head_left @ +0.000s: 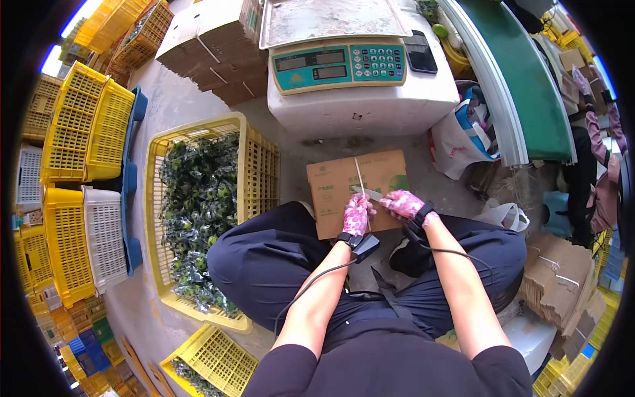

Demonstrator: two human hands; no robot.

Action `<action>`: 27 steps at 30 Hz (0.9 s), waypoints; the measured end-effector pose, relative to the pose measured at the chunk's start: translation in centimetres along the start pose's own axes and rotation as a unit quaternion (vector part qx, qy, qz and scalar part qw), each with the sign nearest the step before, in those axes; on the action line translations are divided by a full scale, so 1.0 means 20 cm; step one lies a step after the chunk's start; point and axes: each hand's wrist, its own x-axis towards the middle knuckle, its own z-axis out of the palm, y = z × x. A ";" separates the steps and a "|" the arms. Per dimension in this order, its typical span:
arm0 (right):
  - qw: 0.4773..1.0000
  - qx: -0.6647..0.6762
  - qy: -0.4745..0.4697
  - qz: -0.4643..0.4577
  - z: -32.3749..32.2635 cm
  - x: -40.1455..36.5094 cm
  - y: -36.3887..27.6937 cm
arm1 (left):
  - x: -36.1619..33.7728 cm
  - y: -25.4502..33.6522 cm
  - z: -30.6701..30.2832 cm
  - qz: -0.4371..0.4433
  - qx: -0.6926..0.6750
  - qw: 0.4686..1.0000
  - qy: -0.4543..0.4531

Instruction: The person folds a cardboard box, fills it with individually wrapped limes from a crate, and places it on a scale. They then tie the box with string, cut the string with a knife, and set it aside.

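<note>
A brown cardboard bundle (pixel 329 192) with green print lies on the floor between my legs, a white strap (pixel 359 171) running across it. My left hand (pixel 358 215), in a pink patterned glove, is closed at this strap, low over the cardboard. My right hand (pixel 402 204), gloved alike, grips a knife (pixel 369 193). Its blade points left across the strap, close to the fingers of my left hand. The knife's handle is mostly hidden in my right hand.
A yellow crate (pixel 246 178) of bagged green produce stands left. Ahead, a scale (pixel 338 66) and phone (pixel 421 51) rest on a white block (pixel 357 114). Right are a bag (pixel 456 145), green conveyor (pixel 529 73) and cardboard stack (pixel 559 281). Another person is at far right.
</note>
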 end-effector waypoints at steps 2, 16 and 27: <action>0.999 -0.029 -0.014 -0.033 0.03 0.09 -0.09 | -0.01 0.01 -0.01 -0.001 0.125 0.992 0.002; 0.847 -0.012 0.464 -0.259 -0.26 -0.29 -0.45 | 0.05 -0.05 -0.13 -0.004 0.022 1.000 0.011; 0.739 0.284 0.555 -0.256 -0.26 -1.60 -0.09 | -1.12 1.24 0.54 -0.021 -0.150 0.948 -0.280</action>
